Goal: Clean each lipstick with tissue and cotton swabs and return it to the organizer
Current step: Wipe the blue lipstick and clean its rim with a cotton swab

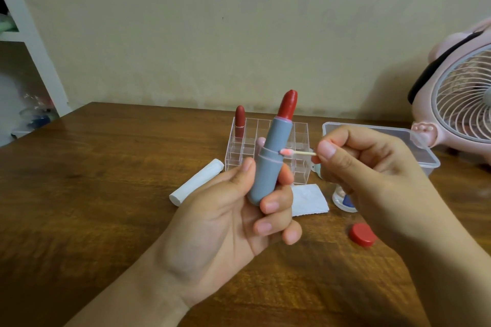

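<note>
- Fingers of the left hand curl round a grey lipstick, holding it upright above the counter, red bullet up
- Right hand pinches a cotton swab; its pink tip touches the tube's collar seam
- Clear organizer behind holds a dark red lipstick
- Tissue square, white roll and red cap lie nearby

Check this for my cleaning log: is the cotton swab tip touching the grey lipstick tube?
Touching. The head view shows the cotton swab tip, stained pink, pressed against the groove of the grey lipstick tube.
</note>
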`<act>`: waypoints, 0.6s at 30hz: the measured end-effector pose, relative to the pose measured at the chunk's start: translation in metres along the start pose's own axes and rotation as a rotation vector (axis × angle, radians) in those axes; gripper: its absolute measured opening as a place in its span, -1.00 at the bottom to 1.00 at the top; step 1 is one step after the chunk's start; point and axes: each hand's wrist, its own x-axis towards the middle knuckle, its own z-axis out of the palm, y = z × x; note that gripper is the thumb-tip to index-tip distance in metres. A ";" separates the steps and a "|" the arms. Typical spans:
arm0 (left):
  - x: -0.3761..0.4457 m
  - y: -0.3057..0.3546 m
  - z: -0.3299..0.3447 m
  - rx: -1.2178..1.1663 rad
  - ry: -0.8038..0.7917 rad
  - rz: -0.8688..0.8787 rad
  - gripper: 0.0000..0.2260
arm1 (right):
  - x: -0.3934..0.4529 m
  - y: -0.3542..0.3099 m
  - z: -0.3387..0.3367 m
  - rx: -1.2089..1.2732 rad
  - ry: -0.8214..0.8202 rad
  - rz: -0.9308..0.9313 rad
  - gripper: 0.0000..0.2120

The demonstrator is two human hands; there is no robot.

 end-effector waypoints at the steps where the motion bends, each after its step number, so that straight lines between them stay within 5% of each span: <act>1: 0.000 0.000 0.000 -0.009 -0.006 -0.009 -0.71 | 0.000 0.000 0.000 -0.002 -0.004 0.002 -0.83; 8: 0.000 -0.002 0.002 0.035 0.006 0.023 -0.88 | -0.001 -0.001 0.005 0.011 -0.022 -0.030 -0.85; 18: 0.000 -0.001 -0.002 0.025 0.026 -0.002 -0.75 | -0.001 -0.002 0.004 0.001 -0.029 -0.030 -0.85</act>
